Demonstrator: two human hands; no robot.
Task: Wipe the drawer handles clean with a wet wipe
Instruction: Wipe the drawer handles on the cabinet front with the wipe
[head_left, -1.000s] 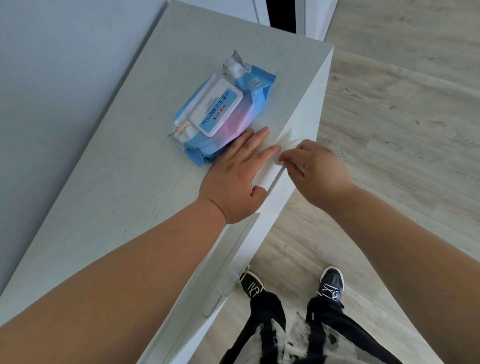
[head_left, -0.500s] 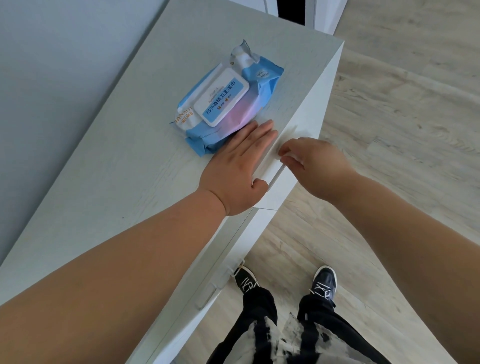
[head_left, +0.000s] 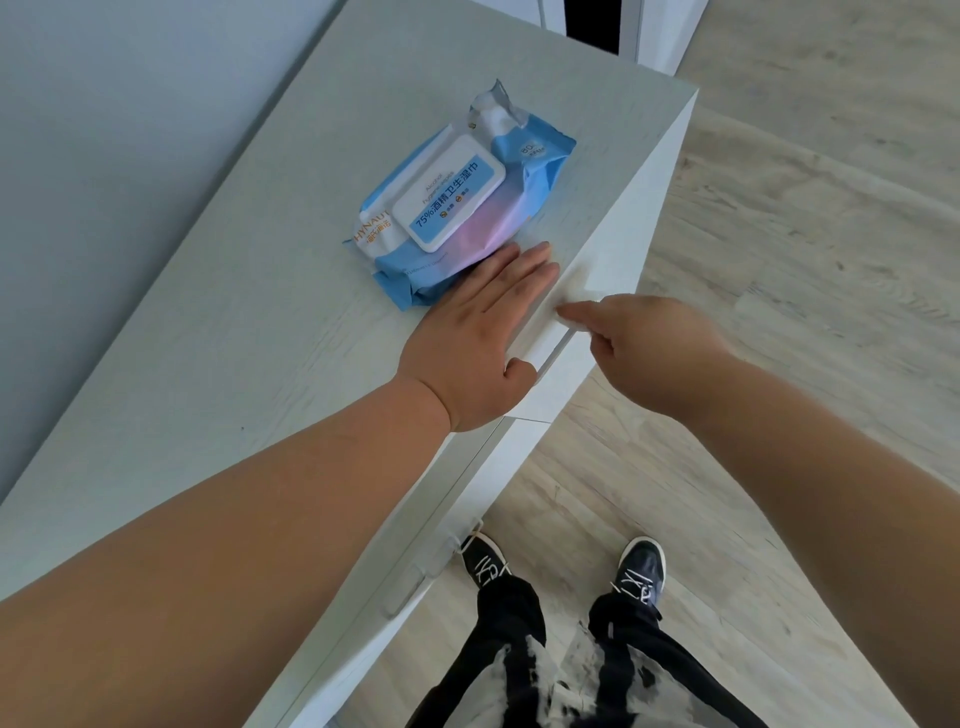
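I saw the wet-wipe pack (head_left: 457, 202) lying flat on the pale top of the drawer chest (head_left: 218, 322), toward the far right part of it, its white flip lid (head_left: 449, 192) closed so that nothing of the contents showed. The left hand (head_left: 478, 332) lay palm down on the chest top just near of the pack, its fingers straight and close together, the fingertips touching the pack's near edge and the thumb hooked over the front rim. The right hand (head_left: 649, 343) reached in from the right at the front edge, its fingers curled and pinching a white wet wipe (head_left: 576, 296) against the upper drawer handle (head_left: 553, 353), just beside the left hand's fingertips; the wipe was blurred and pale against the white front, so I could not make out its full outline. A lower drawer handle (head_left: 415, 582) stuck out nearer to me, well apart from both hands. Below, dark shoes (head_left: 641, 569) stood on the wooden floor (head_left: 779, 249).
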